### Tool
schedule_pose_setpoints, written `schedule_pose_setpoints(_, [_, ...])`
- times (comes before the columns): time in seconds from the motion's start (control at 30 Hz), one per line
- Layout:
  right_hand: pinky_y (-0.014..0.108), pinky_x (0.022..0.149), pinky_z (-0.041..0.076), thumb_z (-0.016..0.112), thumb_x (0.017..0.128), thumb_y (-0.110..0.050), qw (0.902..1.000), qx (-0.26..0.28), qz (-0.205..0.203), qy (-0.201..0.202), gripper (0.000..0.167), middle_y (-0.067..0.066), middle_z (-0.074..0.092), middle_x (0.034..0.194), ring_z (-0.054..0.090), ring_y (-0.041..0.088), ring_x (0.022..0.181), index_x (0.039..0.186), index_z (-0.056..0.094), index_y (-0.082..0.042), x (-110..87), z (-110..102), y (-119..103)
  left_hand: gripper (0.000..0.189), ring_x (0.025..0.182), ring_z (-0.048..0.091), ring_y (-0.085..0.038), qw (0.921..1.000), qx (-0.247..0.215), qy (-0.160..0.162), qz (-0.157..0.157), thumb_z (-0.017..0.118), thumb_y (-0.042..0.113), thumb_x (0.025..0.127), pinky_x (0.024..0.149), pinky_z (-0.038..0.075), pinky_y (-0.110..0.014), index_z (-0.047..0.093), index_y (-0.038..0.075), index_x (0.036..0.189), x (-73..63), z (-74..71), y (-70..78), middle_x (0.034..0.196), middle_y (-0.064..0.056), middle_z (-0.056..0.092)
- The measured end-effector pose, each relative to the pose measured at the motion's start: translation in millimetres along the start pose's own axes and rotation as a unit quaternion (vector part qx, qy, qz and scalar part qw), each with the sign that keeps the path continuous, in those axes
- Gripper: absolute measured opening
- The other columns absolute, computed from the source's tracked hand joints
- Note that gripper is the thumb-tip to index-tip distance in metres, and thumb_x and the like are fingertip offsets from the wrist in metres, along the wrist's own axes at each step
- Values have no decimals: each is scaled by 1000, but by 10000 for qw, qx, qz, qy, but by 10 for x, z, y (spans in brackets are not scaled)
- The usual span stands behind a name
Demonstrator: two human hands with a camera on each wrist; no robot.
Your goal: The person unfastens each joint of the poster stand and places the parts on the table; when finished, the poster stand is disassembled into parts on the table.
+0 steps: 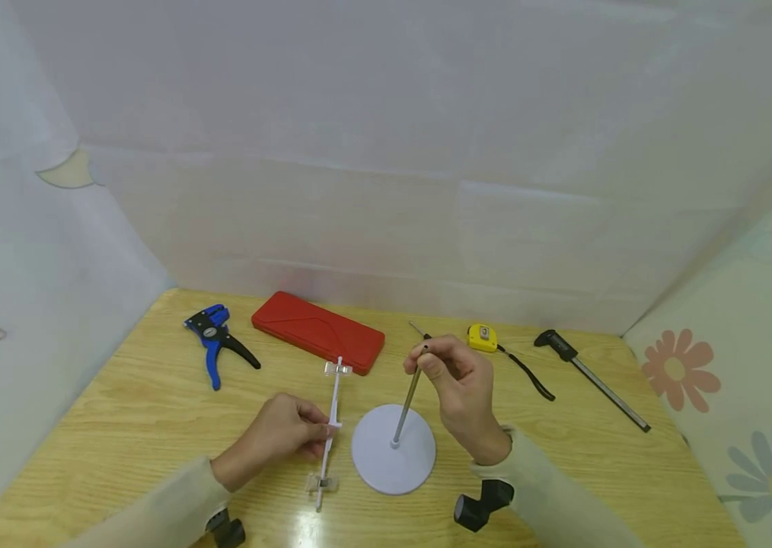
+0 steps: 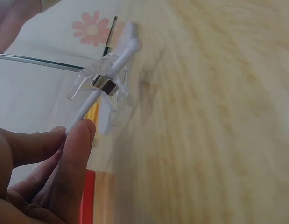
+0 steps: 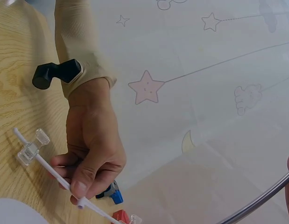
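In the head view, the left hand [image 1: 286, 430], fingers toward 3 o'clock, pinches a white rod [image 1: 336, 396] mid-length; the right hand [image 1: 464, 384], wrist at 5, pinches a metal pole's [image 1: 409, 396] top. The rod, at 9 from the round base [image 1: 372, 464] on the bench [image 1: 550, 472], runs roughly 12-to-6; the pole points toward 1.

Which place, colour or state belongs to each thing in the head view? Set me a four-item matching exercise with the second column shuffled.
Things:
1. White bar with clear clips
2. Metal rod
3. Flat case
4. Caliper

Place, colour or state:
A. Red
B. Pinched in the left hand
C. Lying right of the yellow tape measure
D. Upper end held by the right hand

Pairs: 1-B, 2-D, 3-A, 4-C
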State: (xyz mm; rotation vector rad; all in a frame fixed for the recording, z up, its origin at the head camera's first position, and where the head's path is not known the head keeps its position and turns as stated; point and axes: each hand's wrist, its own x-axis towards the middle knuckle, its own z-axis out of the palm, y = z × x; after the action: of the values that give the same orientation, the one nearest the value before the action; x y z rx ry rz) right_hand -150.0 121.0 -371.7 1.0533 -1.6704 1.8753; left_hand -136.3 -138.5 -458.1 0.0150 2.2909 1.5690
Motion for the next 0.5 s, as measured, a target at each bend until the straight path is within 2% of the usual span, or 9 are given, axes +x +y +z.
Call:
schedule_pose_setpoints(0.27, [22, 77, 61, 58, 102, -8, 10000, -24, -12, -2, 27, -11, 71, 96, 71, 3, 84, 93, 60, 17, 1, -2, -3, 16, 60, 70, -11, 9997, -14, -232, -77, 78, 14, 88, 59, 62, -33, 76, -1, 92, -3, 31, -148, 70, -6, 74])
schedule_pose_setpoints(0.5, [22, 77, 60, 57, 102, -7, 10000, -6, -9, -25, 26, -11, 71, 96, 71, 3, 84, 93, 59, 17, -7, -3, 6, 15, 59, 71, -11, 9998, 9, -209, -79, 78, 13, 88, 59, 62, -33, 77, -1, 92, 8, 34, -206, 71, -6, 75])
